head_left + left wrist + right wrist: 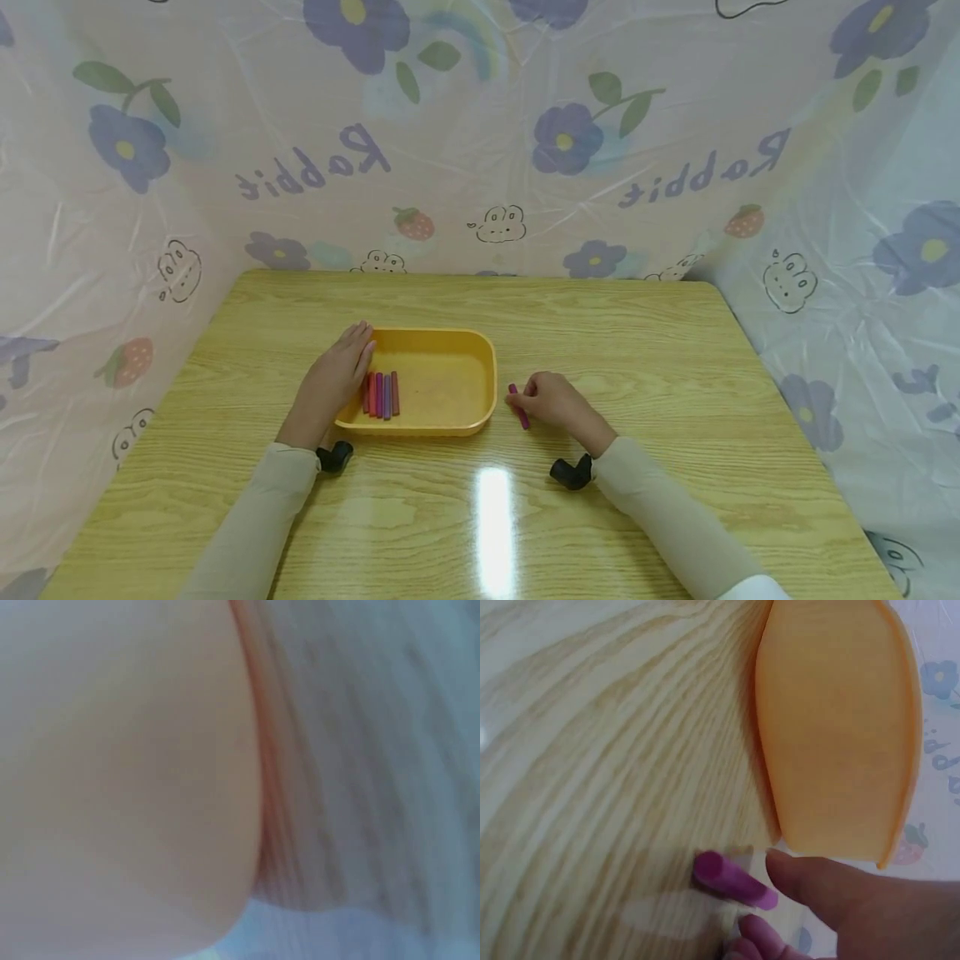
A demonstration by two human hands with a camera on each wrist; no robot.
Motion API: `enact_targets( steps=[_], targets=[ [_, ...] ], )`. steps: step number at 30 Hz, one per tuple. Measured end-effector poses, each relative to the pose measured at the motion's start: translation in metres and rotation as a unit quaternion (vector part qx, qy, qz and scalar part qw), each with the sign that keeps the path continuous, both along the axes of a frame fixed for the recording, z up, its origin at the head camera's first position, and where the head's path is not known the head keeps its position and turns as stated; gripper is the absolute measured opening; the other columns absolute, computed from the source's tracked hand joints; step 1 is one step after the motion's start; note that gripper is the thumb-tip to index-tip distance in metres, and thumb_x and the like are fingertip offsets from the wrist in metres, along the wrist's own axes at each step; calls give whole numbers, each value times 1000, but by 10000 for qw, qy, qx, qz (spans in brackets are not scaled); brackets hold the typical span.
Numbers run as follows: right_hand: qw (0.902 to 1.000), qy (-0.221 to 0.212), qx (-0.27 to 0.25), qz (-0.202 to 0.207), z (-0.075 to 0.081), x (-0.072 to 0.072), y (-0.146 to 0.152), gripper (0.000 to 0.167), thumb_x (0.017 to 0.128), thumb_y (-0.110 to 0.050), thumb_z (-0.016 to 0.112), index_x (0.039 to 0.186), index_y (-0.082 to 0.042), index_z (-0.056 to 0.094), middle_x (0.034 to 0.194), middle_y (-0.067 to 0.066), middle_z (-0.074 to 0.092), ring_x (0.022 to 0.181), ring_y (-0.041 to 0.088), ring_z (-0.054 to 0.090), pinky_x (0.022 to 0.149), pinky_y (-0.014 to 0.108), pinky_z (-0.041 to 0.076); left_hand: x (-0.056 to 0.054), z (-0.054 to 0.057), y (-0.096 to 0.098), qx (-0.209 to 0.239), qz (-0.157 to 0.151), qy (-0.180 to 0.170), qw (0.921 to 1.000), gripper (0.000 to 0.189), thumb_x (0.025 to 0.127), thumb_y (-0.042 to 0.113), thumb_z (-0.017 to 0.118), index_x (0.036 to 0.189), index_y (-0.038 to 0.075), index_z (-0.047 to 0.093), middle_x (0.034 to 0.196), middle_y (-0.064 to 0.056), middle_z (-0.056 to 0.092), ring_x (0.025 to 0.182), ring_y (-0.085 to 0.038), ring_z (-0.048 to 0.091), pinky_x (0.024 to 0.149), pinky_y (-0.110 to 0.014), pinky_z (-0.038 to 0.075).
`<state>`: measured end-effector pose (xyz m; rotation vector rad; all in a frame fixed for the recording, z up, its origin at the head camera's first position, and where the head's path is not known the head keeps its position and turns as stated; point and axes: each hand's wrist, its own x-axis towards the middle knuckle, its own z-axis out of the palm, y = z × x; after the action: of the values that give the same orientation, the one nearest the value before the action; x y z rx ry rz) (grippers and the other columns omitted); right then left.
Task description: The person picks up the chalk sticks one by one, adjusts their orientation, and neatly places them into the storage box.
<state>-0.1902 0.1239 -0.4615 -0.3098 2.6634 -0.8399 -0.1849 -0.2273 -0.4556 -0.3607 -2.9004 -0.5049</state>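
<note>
A shallow yellow plastic tray (442,375) rests on the table. My left hand (335,379) lies against its left side with straight fingers over the rim. In the tray, beside that hand, several short round sticks (381,395) in red, purple and brown lie side by side. To the right of the tray, my right hand (557,402) pinches a short purple stick (523,419) between thumb and fingers, low over the table. In the right wrist view, the round end of the purple stick (720,871) points away from the thumb (802,876). The left wrist view is blurred.
The wooden table (637,333) reaches to a patterned sheet (450,167) hanging behind and at both sides. A dark device (335,457) sits at the left wrist, another dark device (572,472) at the right. Light glares off the front of the table.
</note>
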Motion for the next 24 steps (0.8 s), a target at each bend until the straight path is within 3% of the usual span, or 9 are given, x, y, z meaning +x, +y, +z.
enact_targets(
  steps=[7,24],
  targets=[
    [9993,5,249,287,2,0,-7,46,90,-40,60,56,-9,63,48,1,55,43,12,36,44,23,27,0,-1,0,-10,64,-8,10000,52,103,34,31,141,0,37,146,-15,33,135,-30,28,109,-46,26],
    [9987,176,382,281,0,1,-9,43,93,-37,56,59,-12,62,52,-1,53,47,13,41,45,23,32,0,0,0,-25,46,35,10000,54,102,36,30,141,-1,38,146,-16,33,135,-30,28,108,-47,27]
  ],
)
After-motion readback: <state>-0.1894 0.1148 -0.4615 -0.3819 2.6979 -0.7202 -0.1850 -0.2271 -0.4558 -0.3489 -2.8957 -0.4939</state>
